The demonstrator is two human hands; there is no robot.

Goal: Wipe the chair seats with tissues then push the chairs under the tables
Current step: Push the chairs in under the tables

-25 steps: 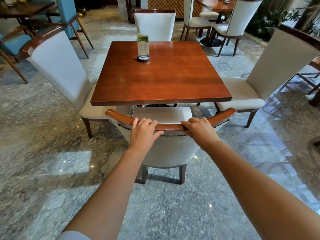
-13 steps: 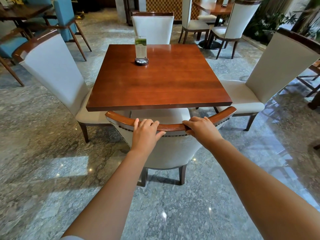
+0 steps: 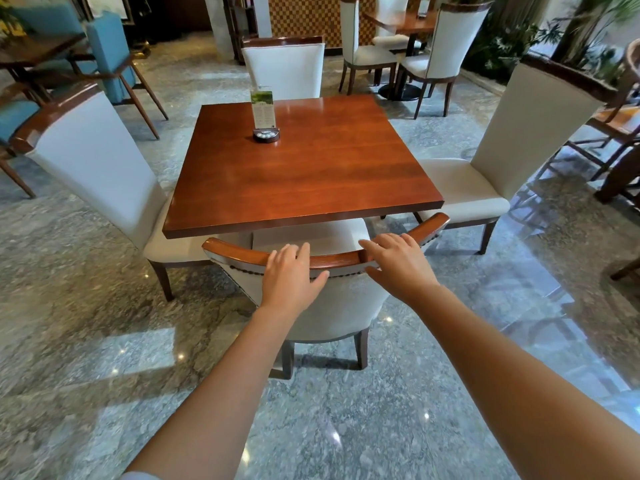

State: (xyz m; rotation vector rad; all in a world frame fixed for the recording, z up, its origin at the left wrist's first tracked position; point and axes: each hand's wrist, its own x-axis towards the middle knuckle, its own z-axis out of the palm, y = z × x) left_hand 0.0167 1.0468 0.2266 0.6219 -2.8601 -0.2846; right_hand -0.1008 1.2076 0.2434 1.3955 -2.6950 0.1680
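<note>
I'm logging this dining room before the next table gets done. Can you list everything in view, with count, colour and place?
table: 1, red-brown wood, centre
menu stand: 1, clear with green card, on a dark base at the table's far side
near chair: 1, cream with wood top rail, seat partly under the table's near edge
side chairs: 2, cream, one at the left, one at the right
far chair: 1, cream, beyond the table
blue chairs: at least 2, far left
back table: 1, wood, with cream chairs around it
plants: green, far right
floor: grey marble, glossy
hands: 2, left and right, fingers straight, at the near chair's top rail
</note>
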